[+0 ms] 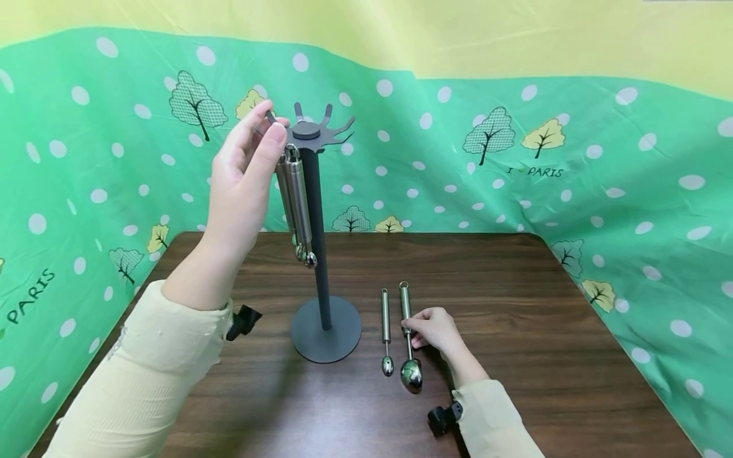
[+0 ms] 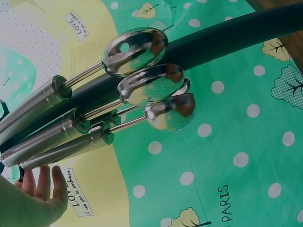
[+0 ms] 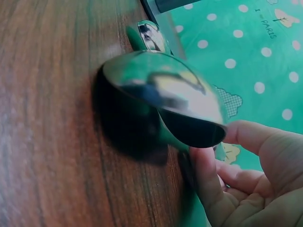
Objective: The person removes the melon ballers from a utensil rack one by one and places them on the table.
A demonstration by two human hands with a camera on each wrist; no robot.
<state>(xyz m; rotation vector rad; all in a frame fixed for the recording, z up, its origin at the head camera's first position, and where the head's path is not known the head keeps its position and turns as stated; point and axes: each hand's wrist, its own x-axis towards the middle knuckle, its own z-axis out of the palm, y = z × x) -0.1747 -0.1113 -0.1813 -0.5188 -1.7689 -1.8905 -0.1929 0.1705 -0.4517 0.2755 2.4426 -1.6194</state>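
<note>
A dark grey stand (image 1: 318, 210) with hook prongs at its top rises from a round base (image 1: 326, 331) on the brown table (image 1: 515, 305). Several steel scoops (image 1: 298, 203) hang from it; their bowls (image 2: 151, 82) cluster beside the pole (image 2: 227, 38). My raised left hand (image 1: 272, 127) pinches a prong at the stand's top, just above a hanging scoop's ring. On the table my right hand (image 1: 409, 327) grips the handle of a large steel scoop (image 1: 410, 372), whose bowl (image 3: 161, 101) rests on the wood. A smaller scoop (image 1: 387, 331) lies just left of it.
A green dotted cloth (image 1: 572, 165) with tree prints walls in the table's back and sides. Bare wood stretches right of my right hand and in front of the stand's base. Black wrist cameras (image 1: 441, 418) sit on both cream sleeves.
</note>
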